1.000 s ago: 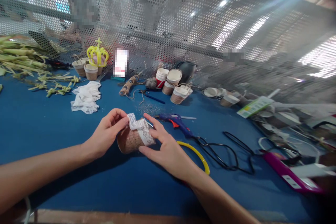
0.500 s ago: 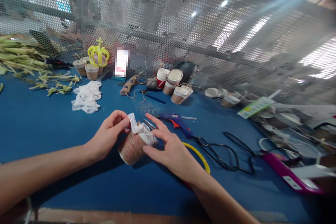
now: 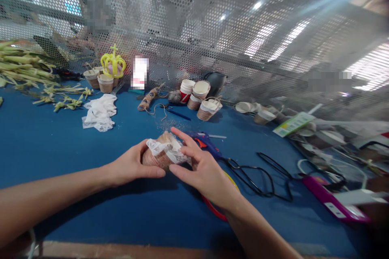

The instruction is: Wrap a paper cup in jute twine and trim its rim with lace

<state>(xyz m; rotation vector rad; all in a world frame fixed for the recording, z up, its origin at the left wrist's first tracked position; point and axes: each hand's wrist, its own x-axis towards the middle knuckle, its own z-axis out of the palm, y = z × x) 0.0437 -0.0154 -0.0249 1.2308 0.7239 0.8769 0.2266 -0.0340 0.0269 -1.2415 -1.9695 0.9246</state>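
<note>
Between my hands is a small cup (image 3: 153, 159) wrapped in brown and reddish twine, tilted off the table. White lace (image 3: 174, 154) runs around its rim. My left hand (image 3: 131, 164) is closed around the cup's left side, thumb along the near face and the other fingers hidden behind it. My right hand (image 3: 200, 166) has its thumb and bent fingers on the lace at the cup's right side, with the index finger pointing up. Behind the right hand lies a blue glue gun (image 3: 209, 145). Scissors with red and yellow handles (image 3: 214, 209) lie partly under that hand.
A white lace bundle (image 3: 100, 112) lies at left, near green plant stalks (image 3: 22, 64). Twine (image 3: 148, 99), a blue pen (image 3: 179, 113) and wrapped cups (image 3: 209, 109) stand or lie toward the mesh screen (image 3: 182, 24). Black cable (image 3: 267, 174) and a magenta power strip (image 3: 332, 200) are at right.
My left hand has let go of the lace edge and now wraps around the cup's side. The cup has been lifted and tilted more. My right hand stays at the lace.
</note>
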